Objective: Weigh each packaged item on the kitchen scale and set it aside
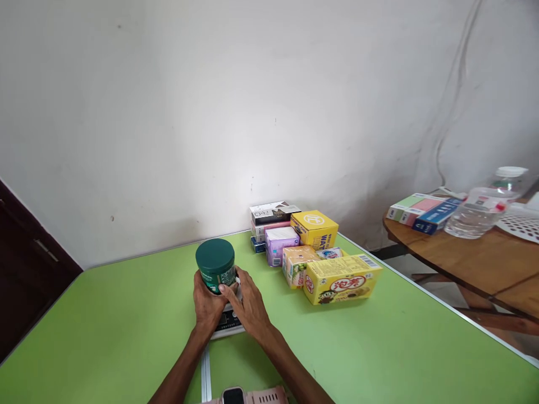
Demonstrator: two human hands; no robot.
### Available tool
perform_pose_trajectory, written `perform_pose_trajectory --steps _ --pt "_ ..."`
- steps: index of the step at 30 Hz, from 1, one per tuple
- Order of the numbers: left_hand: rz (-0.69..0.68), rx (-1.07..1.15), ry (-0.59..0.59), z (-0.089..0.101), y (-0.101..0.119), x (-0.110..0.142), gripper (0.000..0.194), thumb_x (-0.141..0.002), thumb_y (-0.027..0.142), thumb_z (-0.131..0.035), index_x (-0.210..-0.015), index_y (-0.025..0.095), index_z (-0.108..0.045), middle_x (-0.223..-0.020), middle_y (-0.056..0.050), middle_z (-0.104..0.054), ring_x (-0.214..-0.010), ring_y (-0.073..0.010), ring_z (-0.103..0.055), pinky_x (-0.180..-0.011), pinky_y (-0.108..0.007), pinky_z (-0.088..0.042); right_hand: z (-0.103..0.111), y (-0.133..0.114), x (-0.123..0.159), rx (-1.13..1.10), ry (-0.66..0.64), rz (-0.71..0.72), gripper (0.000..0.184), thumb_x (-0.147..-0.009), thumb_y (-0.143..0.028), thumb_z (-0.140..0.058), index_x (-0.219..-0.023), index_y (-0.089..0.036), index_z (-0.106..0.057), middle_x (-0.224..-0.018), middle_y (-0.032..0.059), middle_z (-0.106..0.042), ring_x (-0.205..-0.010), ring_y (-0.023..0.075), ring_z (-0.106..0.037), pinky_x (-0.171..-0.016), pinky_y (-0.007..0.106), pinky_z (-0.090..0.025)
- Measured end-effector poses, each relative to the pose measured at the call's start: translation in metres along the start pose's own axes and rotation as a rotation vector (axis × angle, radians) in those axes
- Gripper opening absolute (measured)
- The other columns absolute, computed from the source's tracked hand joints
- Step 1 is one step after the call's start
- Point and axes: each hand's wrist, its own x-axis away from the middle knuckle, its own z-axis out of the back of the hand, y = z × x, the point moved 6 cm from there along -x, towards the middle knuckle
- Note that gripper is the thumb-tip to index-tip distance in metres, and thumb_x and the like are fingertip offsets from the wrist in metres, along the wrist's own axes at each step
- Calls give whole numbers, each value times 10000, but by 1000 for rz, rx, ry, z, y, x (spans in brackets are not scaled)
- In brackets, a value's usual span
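Note:
A green canister (pixel 215 259) with a dark green lid stands upright between my two hands, over a small white scale (pixel 227 332) with a black front panel. My left hand (pixel 206 302) wraps round its left side and lower front. From the right, my right hand (pixel 249 300) closes on the canister, its thumb across the front near the base. Whether the canister's bottom rests on the scale is hidden by my hands. A smartwatch with a pink strap (pixel 266 396) lies at the table's near edge, below my forearms.
On the green table (pixel 105 325), to the right, sit a yellow snack box (pixel 342 283), an orange pack (pixel 295 264), a purple tissue pack (pixel 281 244), a yellow cube box (pixel 315 227) and stacked boxes (pixel 273 213). A wooden table (pixel 475 252) holds a water bottle (pixel 475 213) and boxes.

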Motion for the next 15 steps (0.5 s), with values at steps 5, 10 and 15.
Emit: perform_pose_trajectory --steps 5,10,15 --pt "15 -1 -48 3 -3 -2 776 -619 521 -898 -1237 188 -567 -1091 -104 -728 -932 -279 -728 -834 -429 -597 -2 8 -1 -51 -38 -24 646 -996 -590 -540 -1486 -170 -553 -1414 191 -648 -1342 324 -604 -1155 515 -483" --pt "-23 -12 -162 28 -12 -3 990 -684 631 -855 -1477 191 -458 -1493 -197 -557 -1414 -396 -530 -1152 -574 -459 14 45 1 -127 23 -253 746 -997 -697 -444 -1505 -165 -564 -1476 188 -632 -1418 337 -557 -1216 567 -406" --pt "146 255 -37 52 -53 -2 798 -943 764 -483 -1526 220 -446 -1616 -185 -466 -1521 -354 -433 -1265 -569 -333 26 72 2 -119 116 -383 939 -927 -859 -361 -1410 -111 -657 -1492 241 -605 -1423 385 -543 -1239 593 -362"
